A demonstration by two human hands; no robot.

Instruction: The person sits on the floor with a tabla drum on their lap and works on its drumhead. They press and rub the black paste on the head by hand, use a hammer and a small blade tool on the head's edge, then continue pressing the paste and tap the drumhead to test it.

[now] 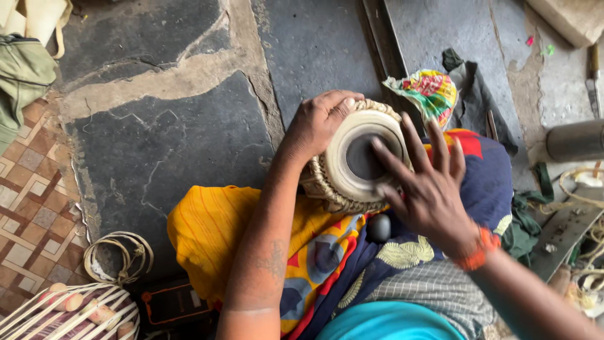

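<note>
A small hand drum [352,133] with a pale skin, a black round patch and a braided rim lies tilted on my lap, on a yellow and blue patterned cloth [207,230]. My left hand [318,123] grips the drum's upper left rim, thumb over the edge. With fingers spread, my right hand [428,182] rests its fingertips on the drumhead near the black patch. A dark round stone [379,226] lies on the cloth just below the drum.
Dark cracked stone floor [163,145] lies ahead. A coil of pale cord [116,255] and another strapped drum [69,311] sit at lower left. A colourful crumpled bag [431,91], a metal cylinder [576,140] and tools lie to the right.
</note>
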